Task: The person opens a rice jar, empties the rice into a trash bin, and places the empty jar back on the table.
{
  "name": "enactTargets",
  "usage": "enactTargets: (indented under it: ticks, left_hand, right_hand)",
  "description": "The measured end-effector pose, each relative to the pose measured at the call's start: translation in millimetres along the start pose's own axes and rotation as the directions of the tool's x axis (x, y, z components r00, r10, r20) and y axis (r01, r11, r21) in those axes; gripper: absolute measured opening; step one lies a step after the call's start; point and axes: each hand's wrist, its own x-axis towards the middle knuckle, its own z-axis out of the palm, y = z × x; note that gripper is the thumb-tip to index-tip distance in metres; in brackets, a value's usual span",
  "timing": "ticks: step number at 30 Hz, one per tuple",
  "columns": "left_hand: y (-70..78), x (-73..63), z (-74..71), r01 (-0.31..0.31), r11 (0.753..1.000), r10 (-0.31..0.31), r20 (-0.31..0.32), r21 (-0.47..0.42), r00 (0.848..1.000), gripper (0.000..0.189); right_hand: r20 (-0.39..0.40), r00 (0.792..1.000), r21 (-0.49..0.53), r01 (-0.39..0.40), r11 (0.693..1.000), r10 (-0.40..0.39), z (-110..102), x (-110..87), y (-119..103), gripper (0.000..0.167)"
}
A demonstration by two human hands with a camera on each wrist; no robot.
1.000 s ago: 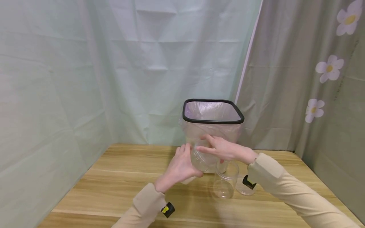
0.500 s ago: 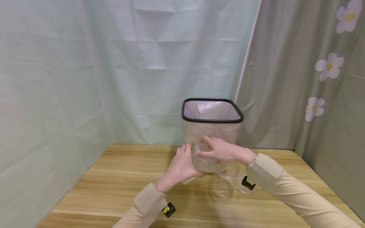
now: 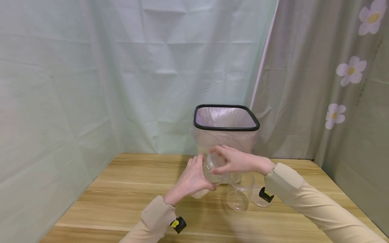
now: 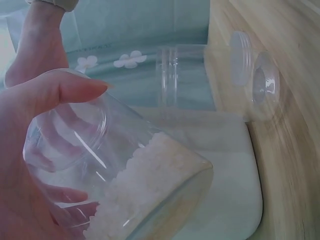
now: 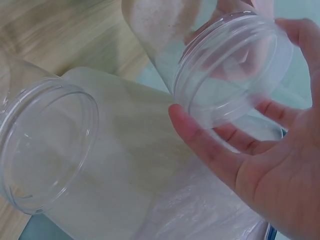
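My left hand [image 3: 192,177] grips a clear plastic jar [image 4: 120,135], tilted, with small white lumps [image 4: 145,185] gathered toward its base. The fingers of my right hand [image 3: 240,160] curl round the rim of the clear screw lid [image 5: 235,95] at the jar's mouth. In the right wrist view, thumb and fingers sit on opposite sides of this lid. A second clear jar [image 3: 238,197], without a lid, stands upright on the table just below my right hand. Beside it lies another clear lid [image 3: 260,200], partly hidden by the right wrist's camera.
A pale bin [image 3: 226,129] with a black rim and a plastic liner stands behind both hands. All of it rests on a wooden table [image 3: 121,202]. Pale curtains [image 3: 170,84] hang behind and at the sides.
My right fingers have shifted round the lid, the thumb moving lower, and the lid's top faces more to view. My left hand holds the jar in nearly the same place.
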Motion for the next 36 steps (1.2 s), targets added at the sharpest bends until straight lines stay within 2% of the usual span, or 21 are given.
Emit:
enactTargets:
  ticks: [6,11,16,19,23,28,32,36]
  left_hand:
    - [-1.3,-0.3,-4.8,0.014,0.996,-0.012,0.024,-0.084,1.000,0.074]
    - [-3.1,-0.7,-7.4,0.029,0.984,-0.018,0.065,-0.175,0.998,0.068]
    - [-6.5,-1.6,-10.6,0.022,0.946,0.016,0.116,-0.323,0.993,0.066]
    - [-8.8,-1.7,-12.9,0.033,0.928,0.025,0.151,-0.372,0.988,0.068]
    - [-10.4,-1.6,-15.6,0.050,0.924,0.020,0.179,-0.378,0.984,0.070]
    - [-11.0,-1.4,-16.5,0.052,0.932,0.008,0.165,-0.358,0.986,0.070]
    - [-11.1,-1.1,-14.3,0.041,0.944,-0.001,0.121,-0.328,0.993,0.077]
    - [-10.0,-1.0,-10.7,0.036,0.973,-0.019,0.074,-0.230,0.997,0.078]
  right_hand:
    - [0.008,0.996,-0.017,0.090,0.996,-0.090,-1.6,0.0,0.2,0.061]
    - [0.022,0.988,-0.031,0.156,0.987,-0.156,-4.1,-0.2,-0.9,0.061]
    - [0.061,0.975,0.009,0.212,0.977,-0.212,-7.0,0.2,-3.9,0.062]
    - [0.076,0.964,0.027,0.253,0.967,-0.255,-8.2,0.4,-5.8,0.063]
    - [0.084,0.948,0.025,0.305,0.952,-0.306,-8.9,1.3,-6.6,0.065]
    - [0.096,0.937,0.024,0.334,0.942,-0.335,-8.4,2.8,-5.6,0.070]
    - [0.080,0.949,0.004,0.306,0.952,-0.305,-6.8,1.6,-5.6,0.076]
    - [0.014,0.970,-0.015,0.244,0.970,-0.244,-7.0,0.6,-6.9,0.077]
